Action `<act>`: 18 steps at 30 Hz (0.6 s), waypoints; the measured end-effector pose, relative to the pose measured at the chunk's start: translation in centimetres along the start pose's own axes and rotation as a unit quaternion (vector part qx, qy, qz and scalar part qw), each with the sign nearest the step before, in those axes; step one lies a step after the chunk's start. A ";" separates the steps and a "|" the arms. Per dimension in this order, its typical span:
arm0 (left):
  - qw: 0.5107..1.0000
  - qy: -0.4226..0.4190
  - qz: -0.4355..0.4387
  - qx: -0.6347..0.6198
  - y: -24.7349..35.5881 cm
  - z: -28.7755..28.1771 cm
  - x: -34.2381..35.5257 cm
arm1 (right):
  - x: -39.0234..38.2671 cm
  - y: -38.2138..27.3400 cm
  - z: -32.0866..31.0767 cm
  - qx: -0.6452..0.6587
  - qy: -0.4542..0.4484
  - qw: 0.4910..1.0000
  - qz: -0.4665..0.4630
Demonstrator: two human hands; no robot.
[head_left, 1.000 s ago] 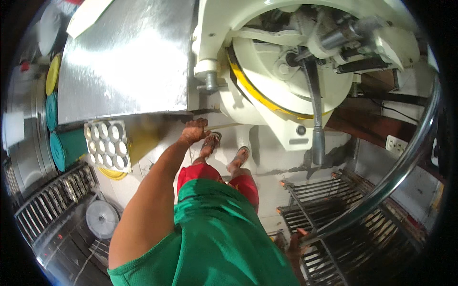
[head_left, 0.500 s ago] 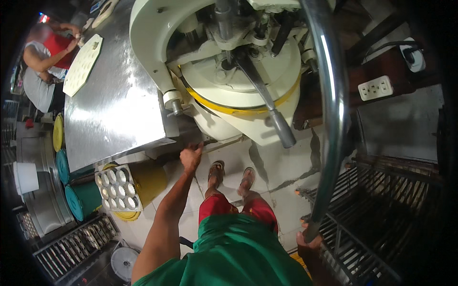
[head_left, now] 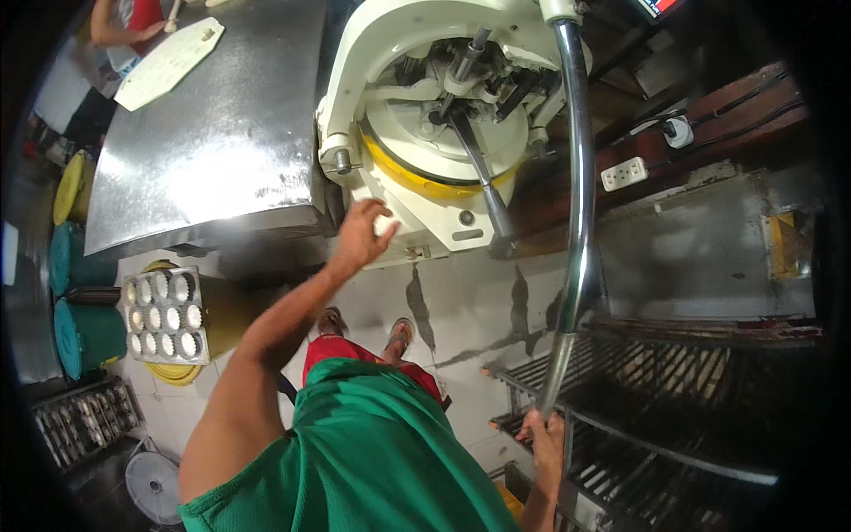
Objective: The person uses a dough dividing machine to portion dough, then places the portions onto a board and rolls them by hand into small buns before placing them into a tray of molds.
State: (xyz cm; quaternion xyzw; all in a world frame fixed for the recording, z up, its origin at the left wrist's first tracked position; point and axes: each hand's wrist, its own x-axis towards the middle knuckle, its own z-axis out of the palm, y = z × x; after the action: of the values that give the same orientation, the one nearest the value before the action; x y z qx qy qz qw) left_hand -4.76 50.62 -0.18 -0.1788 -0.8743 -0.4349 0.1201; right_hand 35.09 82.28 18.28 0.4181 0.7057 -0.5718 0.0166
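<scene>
A cream-coloured dough divider press (head_left: 341,84) with a yellow ring (head_left: 417,176) round its round head stands in front of me. From its upper right a long shiny metal lever (head_left: 578,177) runs down toward me. My right hand (head_left: 545,434) is wrapped round the lever's lower end. My left hand (head_left: 362,235) is raised beside the press's base, its thumb apart from bent fingers, and nothing shows in it. A shorter lever with a grey grip (head_left: 498,217) slants down from the middle of the head.
On my left is a steel table (head_left: 213,133) with a pale perforated board (head_left: 168,66); another person's arm (head_left: 120,35) is at its far end. A muffin tin (head_left: 167,315) sits by a yellow bucket. Dark metal racks (head_left: 656,390) stand at right, below a wall outlet (head_left: 624,175).
My left hand has risen from low beside the table's corner to the press's base, its fingers loosening. My right hand stays on the long lever. The view has shifted.
</scene>
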 end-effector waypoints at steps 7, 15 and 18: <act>0.991 0.090 -0.005 0.096 -11.4 -13.1 2.2 | -11.6 -7.2 -8.6 0.097 0.341 0.902 -0.248; 0.983 0.091 -0.030 0.158 -12.1 -13.8 3.9 | -3.3 -35.6 -15.1 0.199 0.118 0.694 -0.682; 0.981 0.080 -0.042 0.170 -11.8 -13.9 4.0 | 6.0 -45.8 -6.5 0.115 0.097 0.746 -0.649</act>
State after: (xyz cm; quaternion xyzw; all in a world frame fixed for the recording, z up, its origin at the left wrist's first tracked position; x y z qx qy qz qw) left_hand -12.53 33.66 1.03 -0.0840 -0.9298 -0.2974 0.2001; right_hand 6.25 91.21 53.84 -0.0893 0.7336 -0.4776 -0.4751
